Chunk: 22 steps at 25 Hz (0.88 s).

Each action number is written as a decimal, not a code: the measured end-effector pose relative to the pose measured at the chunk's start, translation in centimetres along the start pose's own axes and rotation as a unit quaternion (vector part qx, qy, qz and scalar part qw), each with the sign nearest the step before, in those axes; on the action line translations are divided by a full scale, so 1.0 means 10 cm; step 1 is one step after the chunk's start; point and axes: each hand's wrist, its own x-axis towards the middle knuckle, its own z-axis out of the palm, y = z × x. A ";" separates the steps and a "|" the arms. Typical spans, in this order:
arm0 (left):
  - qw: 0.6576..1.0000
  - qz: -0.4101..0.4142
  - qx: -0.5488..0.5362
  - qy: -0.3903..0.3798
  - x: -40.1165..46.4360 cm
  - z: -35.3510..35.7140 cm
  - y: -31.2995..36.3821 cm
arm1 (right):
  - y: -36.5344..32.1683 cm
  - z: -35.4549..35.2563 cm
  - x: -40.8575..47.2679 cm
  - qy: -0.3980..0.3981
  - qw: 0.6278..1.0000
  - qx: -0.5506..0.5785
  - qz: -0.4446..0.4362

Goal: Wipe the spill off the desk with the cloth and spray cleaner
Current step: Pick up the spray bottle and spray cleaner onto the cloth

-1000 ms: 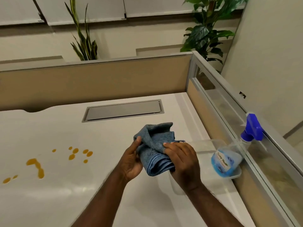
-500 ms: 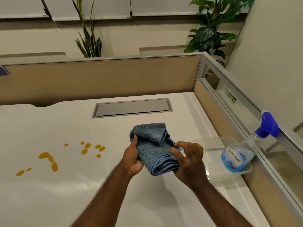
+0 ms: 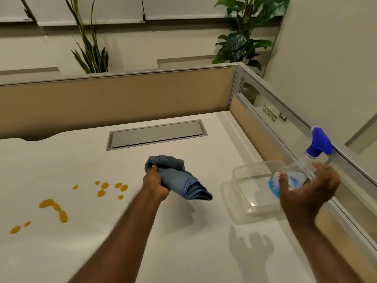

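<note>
The left hand (image 3: pixel 156 183) is clenched around a folded blue microfibre cloth (image 3: pixel 179 178), holding it raised above the white bench (image 3: pixel 183 252); the loose folded end of the cloth trails toward the right and casts a shadow on the surface below. The right hand (image 3: pixel 308 190) is released, palm turned inward with the fingers (image 3: pixel 324 170) spread, just beside a clear plastic spray bottle with blue liquid and a blue trigger head (image 3: pixel 318 146); whether the fingers touch the bottle cannot be told. The bottle leans in a clear, shallow rectangular plastic tray (image 3: pixel 244 180) set at the right edge of the bench, its trigger head tilted toward the glazed partition (image 3: pixel 285 123) on that side. An orange liquid spill (image 3: pixel 55 209) lies on the left part of the bench, well apart from both hands: a curved streak, two drops at the near left, and a cluster of smaller drops nearer the cloth. A grey rectangular cable hatch (image 3: pixel 157 133) is recessed into the bench at the far side, in front of a tan divider panel (image 3: pixel 122 99). Two green potted plants (image 3: pixel 242 37) rise behind the panel
</note>
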 end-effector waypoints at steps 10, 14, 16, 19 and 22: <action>0.998 0.016 -0.051 0.013 -0.12 -0.13 0.16 | 0.12 0.22 0.53 0.013 0.979 0.112 0.169; 0.996 0.032 -0.066 0.056 -0.16 -0.28 0.13 | 0.19 0.32 0.57 -0.011 0.969 0.156 0.191; 0.995 0.022 -0.083 0.052 -0.17 -0.32 0.13 | 0.20 0.37 0.60 -0.004 0.968 0.164 0.191; 0.996 0.015 -0.083 0.008 -0.20 -0.32 0.15 | 0.19 0.41 0.65 -0.020 0.967 0.176 0.181; 0.997 0.045 -0.015 -0.056 -0.27 -0.27 0.20 | 0.14 0.39 0.64 -0.060 0.968 0.204 0.133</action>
